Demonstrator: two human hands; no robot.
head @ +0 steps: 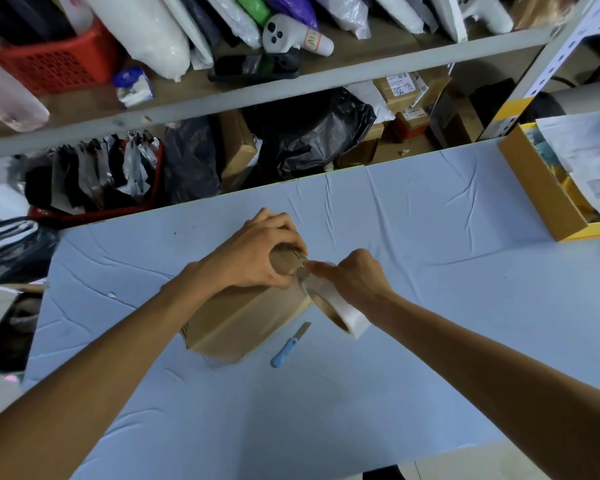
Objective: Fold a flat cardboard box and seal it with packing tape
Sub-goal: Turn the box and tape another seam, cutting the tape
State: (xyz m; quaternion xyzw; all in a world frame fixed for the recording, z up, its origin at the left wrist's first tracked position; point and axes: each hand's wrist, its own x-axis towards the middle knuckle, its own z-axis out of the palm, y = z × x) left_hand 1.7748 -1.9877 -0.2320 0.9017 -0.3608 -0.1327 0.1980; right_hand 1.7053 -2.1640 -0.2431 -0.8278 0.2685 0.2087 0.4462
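Your one head-worn wide-angle camera looks forward and steeply down across the blue-covered table (430, 271), near enough that the tabletop spans the lower part of the frame. At centre sit your left hand (257, 251), gripping the cardboard box (236, 320), and your right hand (354, 278), holding the tape roll (345, 308). Shelving (257, 95) beyond the far edge fills the top, tilted across the frame.

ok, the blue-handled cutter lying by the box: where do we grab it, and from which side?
Take the cutter by its blue handle, from above, pinching across its narrow width. It lies flat, with the blade pointing away toward the tape roll, so the handle is the nearer, safe end.
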